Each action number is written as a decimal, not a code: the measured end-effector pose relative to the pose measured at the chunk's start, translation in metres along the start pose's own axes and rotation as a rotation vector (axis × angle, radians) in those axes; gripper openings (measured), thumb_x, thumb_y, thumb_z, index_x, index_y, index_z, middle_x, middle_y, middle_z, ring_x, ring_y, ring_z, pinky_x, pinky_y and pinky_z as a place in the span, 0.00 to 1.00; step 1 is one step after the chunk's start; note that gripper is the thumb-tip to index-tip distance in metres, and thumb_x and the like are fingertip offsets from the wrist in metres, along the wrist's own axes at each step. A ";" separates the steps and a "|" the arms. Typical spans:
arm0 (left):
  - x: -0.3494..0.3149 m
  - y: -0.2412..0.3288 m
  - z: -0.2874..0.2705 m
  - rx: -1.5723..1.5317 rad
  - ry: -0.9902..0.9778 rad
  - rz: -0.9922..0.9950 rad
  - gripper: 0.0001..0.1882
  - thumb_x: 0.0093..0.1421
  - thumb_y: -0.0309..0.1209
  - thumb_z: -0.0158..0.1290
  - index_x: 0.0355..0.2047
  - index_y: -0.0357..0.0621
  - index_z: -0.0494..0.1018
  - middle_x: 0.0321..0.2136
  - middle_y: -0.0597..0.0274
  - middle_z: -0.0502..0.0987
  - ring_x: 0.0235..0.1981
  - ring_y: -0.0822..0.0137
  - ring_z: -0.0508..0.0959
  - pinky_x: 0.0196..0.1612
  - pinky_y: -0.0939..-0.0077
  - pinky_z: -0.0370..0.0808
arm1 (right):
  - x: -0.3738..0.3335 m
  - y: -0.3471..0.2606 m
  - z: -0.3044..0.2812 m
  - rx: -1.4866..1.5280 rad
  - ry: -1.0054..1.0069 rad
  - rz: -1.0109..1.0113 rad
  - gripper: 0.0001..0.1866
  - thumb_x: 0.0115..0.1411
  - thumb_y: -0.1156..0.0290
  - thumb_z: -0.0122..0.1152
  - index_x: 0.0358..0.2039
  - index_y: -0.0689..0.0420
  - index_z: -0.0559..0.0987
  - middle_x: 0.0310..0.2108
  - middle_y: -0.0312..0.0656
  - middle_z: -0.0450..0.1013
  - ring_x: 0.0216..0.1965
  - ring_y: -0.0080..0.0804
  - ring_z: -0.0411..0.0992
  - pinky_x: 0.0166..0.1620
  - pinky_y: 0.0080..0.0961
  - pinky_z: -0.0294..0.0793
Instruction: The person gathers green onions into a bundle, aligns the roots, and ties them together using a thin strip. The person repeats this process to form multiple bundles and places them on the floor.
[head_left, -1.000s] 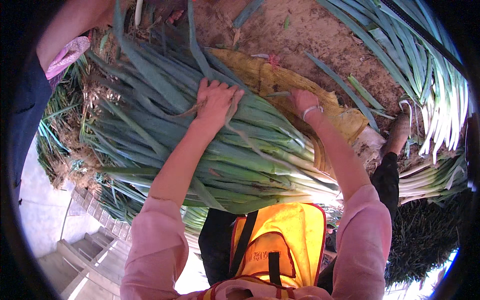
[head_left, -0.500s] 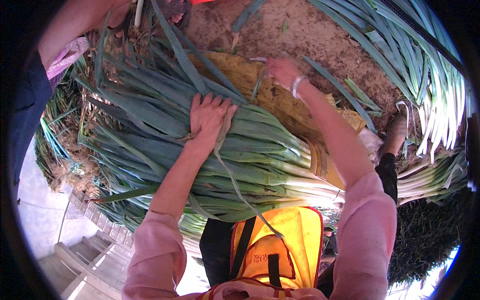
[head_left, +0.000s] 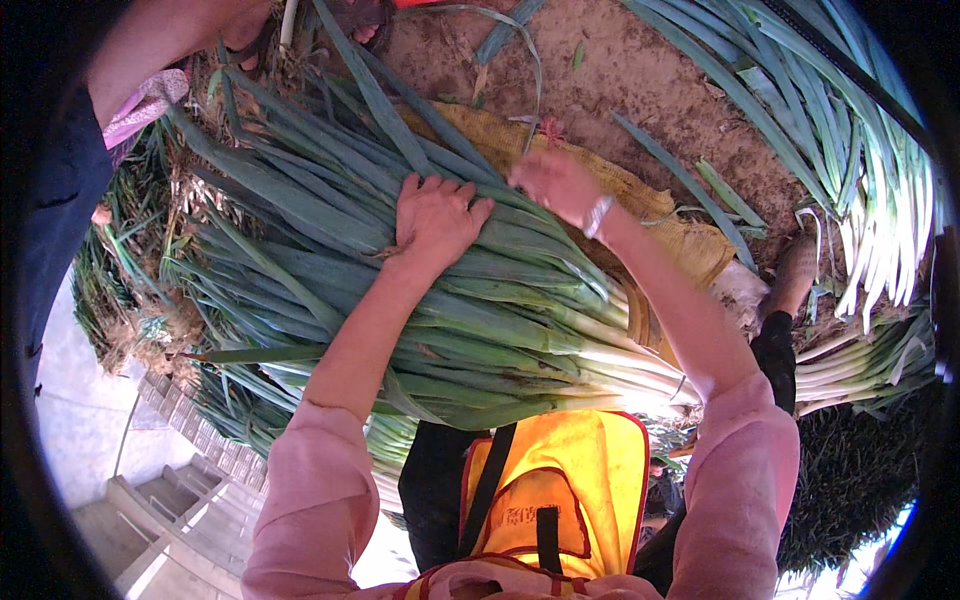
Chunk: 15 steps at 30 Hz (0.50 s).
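A big bundle of long green onions [head_left: 480, 290] lies across in front of me, dark leaves to the left and white stalks to the right. My left hand [head_left: 437, 222] rests on top of the leaves, fingers spread and pressed down, so it is open. Just above the bundle's far side is my right hand [head_left: 560, 185], with a pale band at the wrist. Motion smears its fingers, and whether they hold anything does not show. A thin limp leaf [head_left: 538, 70] arcs just beyond it. A tan band [head_left: 637, 312] lies against the stalks near the white end.
Under the bundle's far edge is a yellow woven sack [head_left: 640, 195] on brown soil [head_left: 640, 90]. More green onions [head_left: 880, 200] lie at right. Another person's arm [head_left: 170, 45] and dark clothing show at upper left. My yellow apron [head_left: 600, 480] is below the bundle.
The limp leaf that hung across my left hand is gone from there; a thin leaf now arcs beyond the bundle. My right hand has moved nearer, over the bundle's far edge.
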<state>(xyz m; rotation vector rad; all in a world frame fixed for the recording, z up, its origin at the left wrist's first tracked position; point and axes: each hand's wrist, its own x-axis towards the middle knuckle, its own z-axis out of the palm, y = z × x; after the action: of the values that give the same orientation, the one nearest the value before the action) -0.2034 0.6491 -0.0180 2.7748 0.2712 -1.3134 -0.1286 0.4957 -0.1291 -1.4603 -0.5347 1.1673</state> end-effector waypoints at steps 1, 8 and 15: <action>0.000 -0.001 0.001 -0.006 -0.016 0.001 0.20 0.57 0.46 0.43 0.36 0.47 0.76 0.36 0.62 0.77 0.43 0.63 0.73 0.53 0.59 0.61 | 0.019 0.005 0.000 -0.039 0.073 -0.123 0.07 0.56 0.68 0.55 0.33 0.56 0.77 0.21 0.38 0.71 0.24 0.29 0.69 0.28 0.26 0.67; -0.001 -0.003 0.007 0.026 0.093 0.030 0.17 0.57 0.43 0.43 0.33 0.48 0.77 0.32 0.62 0.77 0.39 0.63 0.74 0.49 0.62 0.63 | 0.156 -0.023 -0.013 -0.499 0.022 -0.382 0.08 0.56 0.63 0.54 0.29 0.53 0.77 0.22 0.40 0.74 0.22 0.35 0.71 0.24 0.35 0.68; 0.004 -0.007 0.007 0.004 0.050 0.034 0.16 0.56 0.42 0.43 0.32 0.47 0.77 0.32 0.62 0.77 0.39 0.63 0.73 0.50 0.64 0.61 | 0.220 -0.111 -0.139 1.014 -0.260 -0.338 0.18 0.63 0.65 0.47 0.53 0.55 0.68 0.55 0.47 0.64 0.57 0.38 0.63 0.54 0.30 0.68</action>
<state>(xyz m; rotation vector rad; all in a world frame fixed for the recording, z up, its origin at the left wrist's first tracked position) -0.2072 0.6553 -0.0258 2.8060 0.2236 -1.2394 0.1129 0.6439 -0.1232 -0.3390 -0.2628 1.0995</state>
